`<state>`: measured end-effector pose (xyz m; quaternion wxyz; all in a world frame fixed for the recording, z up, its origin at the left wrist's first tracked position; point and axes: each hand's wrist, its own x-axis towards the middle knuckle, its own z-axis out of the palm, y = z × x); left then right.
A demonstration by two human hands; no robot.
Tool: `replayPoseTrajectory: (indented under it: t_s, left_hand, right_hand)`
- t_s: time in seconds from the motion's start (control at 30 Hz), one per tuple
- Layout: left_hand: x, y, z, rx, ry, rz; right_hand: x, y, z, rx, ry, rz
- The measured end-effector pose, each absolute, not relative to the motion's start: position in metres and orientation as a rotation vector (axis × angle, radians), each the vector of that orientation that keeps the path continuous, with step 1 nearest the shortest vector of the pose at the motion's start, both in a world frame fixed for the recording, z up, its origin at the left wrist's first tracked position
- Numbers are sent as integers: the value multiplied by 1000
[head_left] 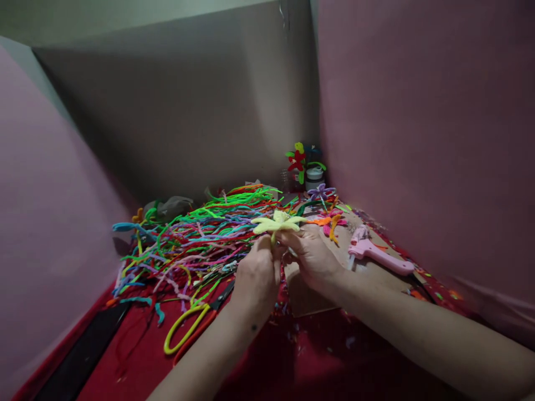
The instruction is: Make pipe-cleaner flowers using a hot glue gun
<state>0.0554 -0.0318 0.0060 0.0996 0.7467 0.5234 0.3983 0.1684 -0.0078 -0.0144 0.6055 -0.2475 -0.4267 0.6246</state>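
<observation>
My left hand (257, 273) and my right hand (311, 253) meet above the red cloth, fingers pinched together under a pale yellow pipe-cleaner flower (278, 221). Both hands hold the flower's stem from below, and its petals spread out above my fingertips. A big heap of loose coloured pipe cleaners (196, 234) lies just left of and behind my left hand.
Scissors with yellow and orange handles (192, 326) lie by my left wrist. A pink glue gun (378, 253) rests on a cardboard sheet (307, 298) to the right. Finished flowers (330, 220) and a small white jar (314, 177) sit at the back. Pink walls close in both sides.
</observation>
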Motion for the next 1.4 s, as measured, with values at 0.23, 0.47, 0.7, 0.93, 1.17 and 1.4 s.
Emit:
replayPoseTrajectory:
  t_s: [0.23,0.47,0.7,0.93,1.17,1.4]
  left_hand:
    - [47,-22,-4,2427,1562,1142]
    - [42,-22,0,1981,1387,1291]
    - [45,-22,0,1375,1039,1235]
    - [39,-23,3,951,707,1003]
    - [33,-21,-5,819,497,911]
    - [37,-21,-8,1097,725,967]
  right_hand:
    - [167,-8,-17,-628,-988,1436]
    - [165,-6,-12,-542,-1097,1441]
    - [168,-4,-17,-604,-1184,1462]
    - [166,0,-22,-473,-1108,1632]
    - [163,-3,-27,-485,-1089,1603]
    - [157,-9,-26,-524,-909,1602]
